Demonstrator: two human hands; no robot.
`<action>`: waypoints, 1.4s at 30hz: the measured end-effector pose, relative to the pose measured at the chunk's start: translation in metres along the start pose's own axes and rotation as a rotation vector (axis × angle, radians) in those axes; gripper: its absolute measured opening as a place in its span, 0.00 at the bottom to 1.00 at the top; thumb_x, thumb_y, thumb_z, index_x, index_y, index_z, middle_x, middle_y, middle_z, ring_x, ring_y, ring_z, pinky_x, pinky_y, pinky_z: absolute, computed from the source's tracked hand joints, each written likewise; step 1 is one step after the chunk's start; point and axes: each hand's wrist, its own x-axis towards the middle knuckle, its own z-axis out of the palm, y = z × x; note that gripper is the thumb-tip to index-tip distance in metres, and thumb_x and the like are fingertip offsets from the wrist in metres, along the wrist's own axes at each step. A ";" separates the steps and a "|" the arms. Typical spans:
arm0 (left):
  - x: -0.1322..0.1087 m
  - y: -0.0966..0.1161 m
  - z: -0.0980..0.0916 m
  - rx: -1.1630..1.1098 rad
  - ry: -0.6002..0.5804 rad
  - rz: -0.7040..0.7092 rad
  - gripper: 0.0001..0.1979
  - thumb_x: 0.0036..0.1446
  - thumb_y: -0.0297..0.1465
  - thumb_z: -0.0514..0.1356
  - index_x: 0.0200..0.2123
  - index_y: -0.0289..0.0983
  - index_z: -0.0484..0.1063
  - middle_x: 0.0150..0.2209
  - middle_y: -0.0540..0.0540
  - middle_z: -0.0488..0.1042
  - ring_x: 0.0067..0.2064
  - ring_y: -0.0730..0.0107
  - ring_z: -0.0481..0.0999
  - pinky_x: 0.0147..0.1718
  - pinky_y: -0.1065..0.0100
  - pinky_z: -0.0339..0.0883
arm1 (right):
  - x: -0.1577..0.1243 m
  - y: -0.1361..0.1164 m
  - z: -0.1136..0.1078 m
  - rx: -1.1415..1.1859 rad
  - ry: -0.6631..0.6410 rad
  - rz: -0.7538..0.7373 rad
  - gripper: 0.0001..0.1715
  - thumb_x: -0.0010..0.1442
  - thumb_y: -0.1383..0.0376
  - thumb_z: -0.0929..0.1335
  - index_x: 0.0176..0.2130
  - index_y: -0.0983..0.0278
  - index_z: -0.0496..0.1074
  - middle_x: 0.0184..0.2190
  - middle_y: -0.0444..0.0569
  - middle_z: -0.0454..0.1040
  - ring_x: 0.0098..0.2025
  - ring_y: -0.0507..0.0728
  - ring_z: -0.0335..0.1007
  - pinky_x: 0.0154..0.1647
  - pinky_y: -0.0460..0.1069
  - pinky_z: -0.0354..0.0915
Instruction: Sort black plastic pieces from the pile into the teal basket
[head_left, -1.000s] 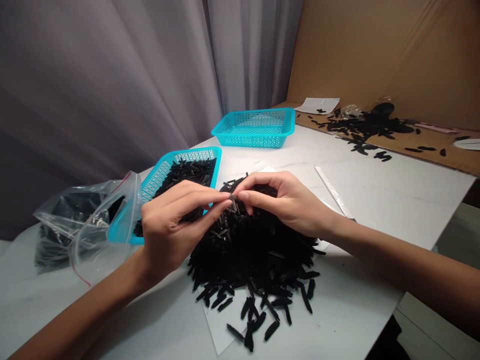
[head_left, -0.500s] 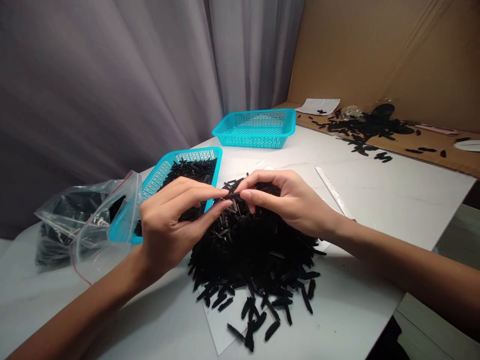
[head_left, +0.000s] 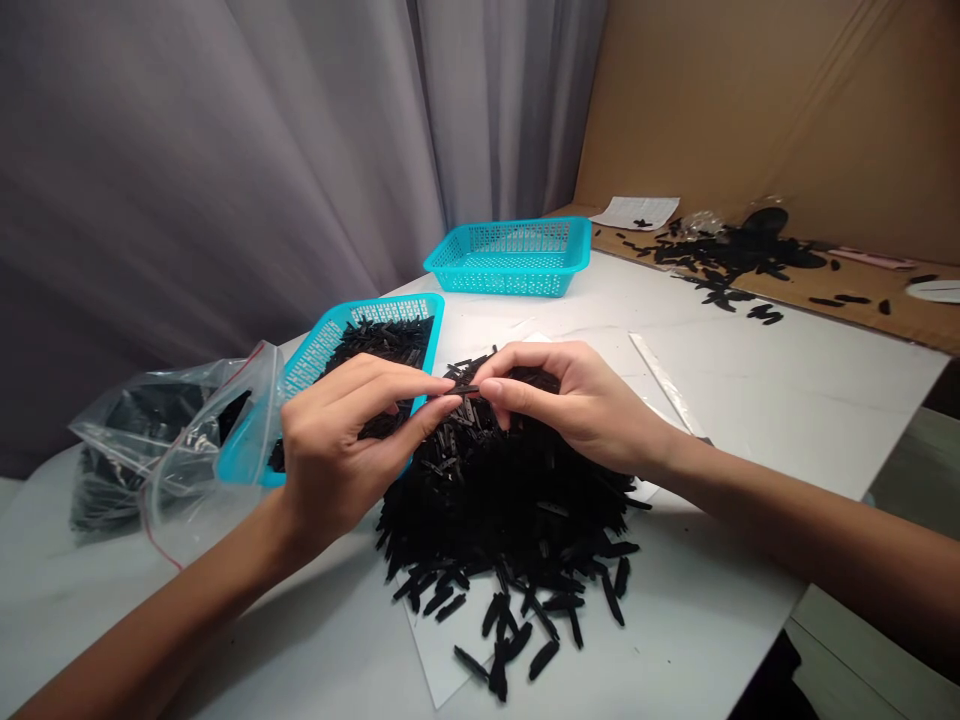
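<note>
Between my two hands is a small, thin black strip (head_left: 466, 390), held level above a heap of similar pieces. My left hand (head_left: 352, 430) pinches its left end between thumb and forefinger. At the other end, the thumb and fingers of my right hand (head_left: 559, 395) grip it. Below lies the heap of black strips (head_left: 517, 510), spread over white paper (head_left: 439, 650), with loose pieces toward the near side. Some strips in the heap show paler faces with small marks. What material they are I cannot tell.
A blue basket (head_left: 435, 350) of black strips stands behind my left hand. Farther back is another blue basket (head_left: 506, 265). A clear zip bag (head_left: 150, 440) with dark contents lies at left. Black pieces (head_left: 742, 255) are scattered at the back right by cardboard (head_left: 787, 110).
The fingers of my left hand have shifted very slightly to the left along the strip. Both hands otherwise stay in place, and the heap and baskets look the same.
</note>
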 end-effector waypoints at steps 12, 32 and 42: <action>-0.001 -0.002 0.000 -0.042 -0.027 0.022 0.02 0.63 0.30 0.69 0.36 0.43 0.80 0.32 0.52 0.84 0.32 0.68 0.83 0.33 0.64 0.77 | -0.001 -0.002 -0.001 -0.045 -0.017 -0.030 0.21 0.69 0.54 0.70 0.28 0.64 0.74 0.27 0.43 0.74 0.32 0.52 0.68 0.40 0.49 0.62; 0.005 -0.008 -0.010 0.001 -0.296 0.221 0.12 0.62 0.26 0.68 0.48 0.41 0.78 0.44 0.45 0.79 0.44 0.66 0.79 0.40 0.65 0.76 | -0.001 0.000 -0.002 0.112 -0.338 0.109 0.11 0.67 0.62 0.72 0.46 0.65 0.79 0.27 0.40 0.72 0.31 0.51 0.68 0.35 0.47 0.62; 0.003 -0.007 -0.004 -0.043 -0.189 0.425 0.04 0.65 0.26 0.65 0.42 0.39 0.79 0.35 0.47 0.82 0.37 0.67 0.76 0.34 0.66 0.77 | -0.003 -0.006 -0.003 0.113 -0.494 0.175 0.08 0.64 0.61 0.75 0.40 0.65 0.78 0.29 0.40 0.72 0.30 0.50 0.69 0.34 0.45 0.63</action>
